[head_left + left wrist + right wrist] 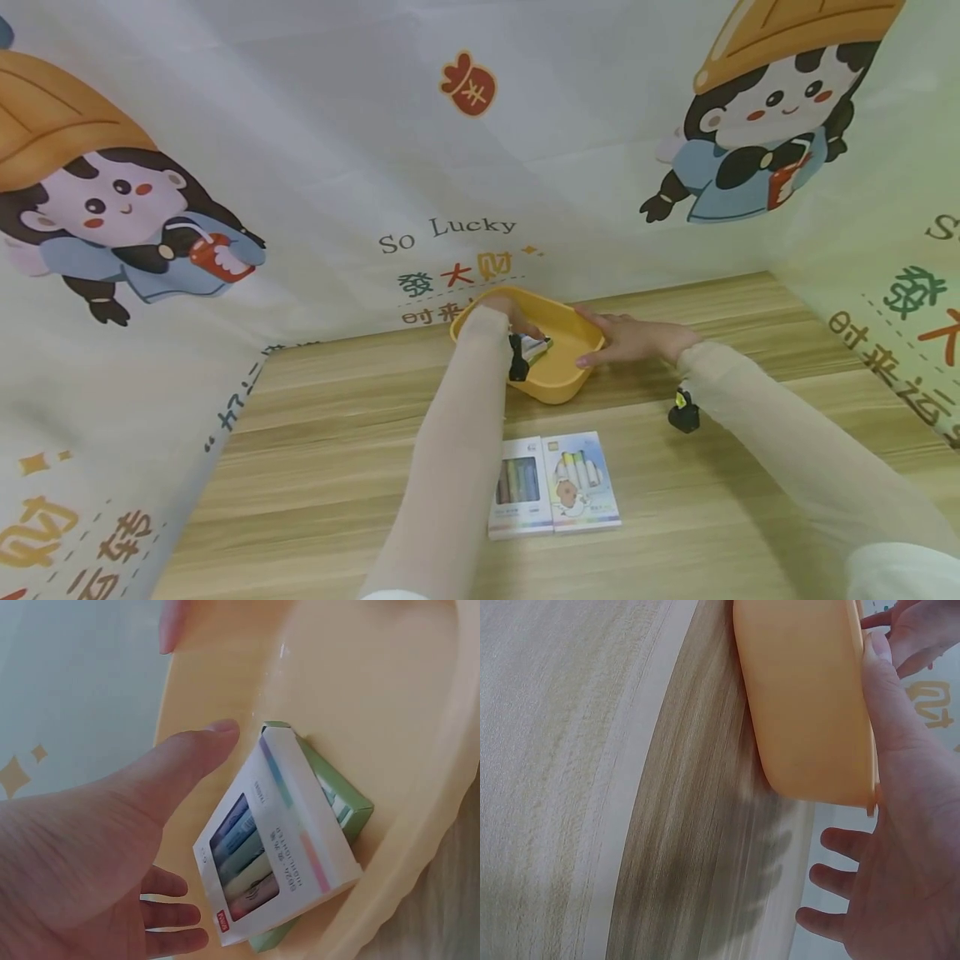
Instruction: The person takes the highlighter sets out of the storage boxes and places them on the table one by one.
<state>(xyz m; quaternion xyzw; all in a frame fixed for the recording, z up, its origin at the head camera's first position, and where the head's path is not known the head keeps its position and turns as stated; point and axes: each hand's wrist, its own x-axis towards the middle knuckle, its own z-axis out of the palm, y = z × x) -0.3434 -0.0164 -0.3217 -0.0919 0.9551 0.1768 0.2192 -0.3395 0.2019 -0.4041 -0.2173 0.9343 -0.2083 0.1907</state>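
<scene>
A yellow plastic bin [558, 383] stands on the wooden table against the back sheet. Inside it lies a white box of highlighters [307, 825] with a window, on top of a green-edged box [352, 814]. My left hand [501, 307] reaches into the bin; in the left wrist view its thumb is extended and its fingers lie beside the highlighter box, apart from it. My right hand [637, 339] touches the bin's right end, thumb against the rim and the other fingers spread out. In the right wrist view my right hand [919, 825] shows only three of those fingers clearly.
Nearer on the table [315, 467], a white box with a window of coloured pens [521, 487] lies beside another pen box with a printed cover [583, 483]. A printed sheet [337, 150] hangs behind and at both sides. My left forearm partly covers the windowed box.
</scene>
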